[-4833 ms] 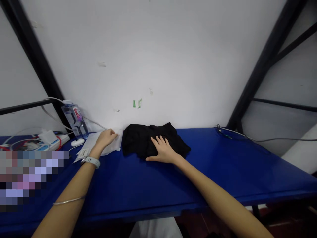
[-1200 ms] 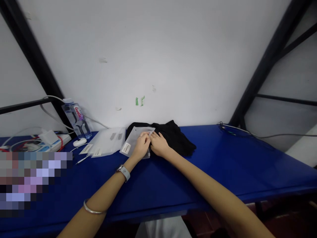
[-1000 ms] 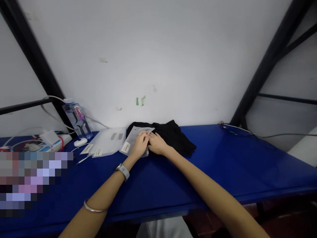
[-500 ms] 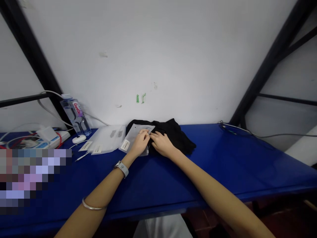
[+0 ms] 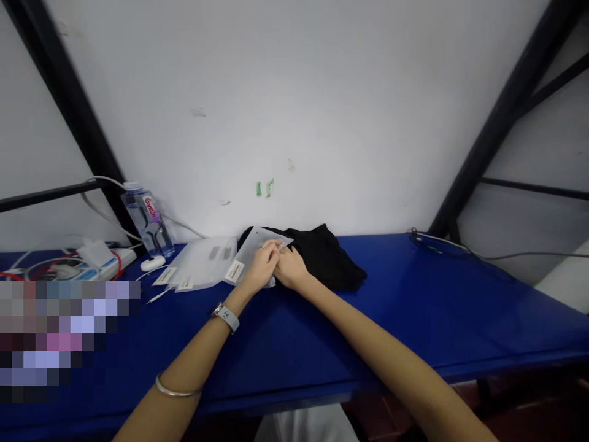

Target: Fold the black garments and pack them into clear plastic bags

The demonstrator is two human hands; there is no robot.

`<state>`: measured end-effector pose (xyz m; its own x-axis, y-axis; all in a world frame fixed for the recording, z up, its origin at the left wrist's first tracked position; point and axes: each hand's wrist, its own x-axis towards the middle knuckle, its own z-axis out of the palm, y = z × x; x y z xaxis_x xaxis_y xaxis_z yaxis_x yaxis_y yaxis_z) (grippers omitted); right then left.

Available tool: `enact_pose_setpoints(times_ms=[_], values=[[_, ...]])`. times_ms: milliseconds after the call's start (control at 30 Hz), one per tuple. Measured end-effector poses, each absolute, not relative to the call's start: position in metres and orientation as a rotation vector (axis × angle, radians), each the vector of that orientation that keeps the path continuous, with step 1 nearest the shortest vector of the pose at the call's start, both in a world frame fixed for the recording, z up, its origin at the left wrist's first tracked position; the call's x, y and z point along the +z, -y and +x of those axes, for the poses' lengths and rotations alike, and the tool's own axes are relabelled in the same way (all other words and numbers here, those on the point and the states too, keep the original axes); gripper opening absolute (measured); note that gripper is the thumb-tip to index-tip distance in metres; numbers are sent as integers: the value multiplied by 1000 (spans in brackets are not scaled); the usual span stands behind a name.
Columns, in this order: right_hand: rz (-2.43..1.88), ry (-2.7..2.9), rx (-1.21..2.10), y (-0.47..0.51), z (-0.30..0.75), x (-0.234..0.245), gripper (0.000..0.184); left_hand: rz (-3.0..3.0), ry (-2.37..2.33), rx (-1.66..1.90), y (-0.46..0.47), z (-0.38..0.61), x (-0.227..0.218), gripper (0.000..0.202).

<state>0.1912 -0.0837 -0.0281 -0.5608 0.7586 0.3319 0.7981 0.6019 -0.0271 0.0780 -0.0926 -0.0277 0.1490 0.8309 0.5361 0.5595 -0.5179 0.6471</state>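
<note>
A frosted plastic zip bag (image 5: 251, 248) with a white label lies partly over a black cloth garment (image 5: 329, 255). Its open-side edge is raised a little. My left hand (image 5: 265, 265) is closed on that edge, thumb and fingers pinched together. Right beside it, my right hand (image 5: 292, 268) is curled in against the same edge, over the garment; its fingertips are partly hidden. More frosted bags (image 5: 200, 261) with labels lie flat to the left of my hands.
A clear water bottle (image 5: 150, 221) stands at the back left, by a white earbud case (image 5: 153, 264) and a cable. Farther left is a power strip (image 5: 108, 267) with tangled wires. Black metal posts flank the blue table (image 5: 405, 325); a thin cable (image 5: 464, 245) runs at the right.
My right hand has moved left and curled its fingers in beside my left hand. The bag's edge has lifted and bent. The view has shifted slightly.
</note>
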Motion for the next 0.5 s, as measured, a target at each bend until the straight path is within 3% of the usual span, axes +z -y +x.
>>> enact_pose_setpoints(times_ms=[233, 333, 500], values=[[-1255, 2519, 18, 80, 194, -19, 36, 2100, -1377, 1319, 91, 69, -28, 21], [-1149, 2561, 116, 76, 207, -17, 54, 2121, -1365, 1307, 90, 69, -31, 22], [-1253, 2461, 50, 75, 207, -20, 27, 2201, -1301, 1287, 94, 76, -29, 21]])
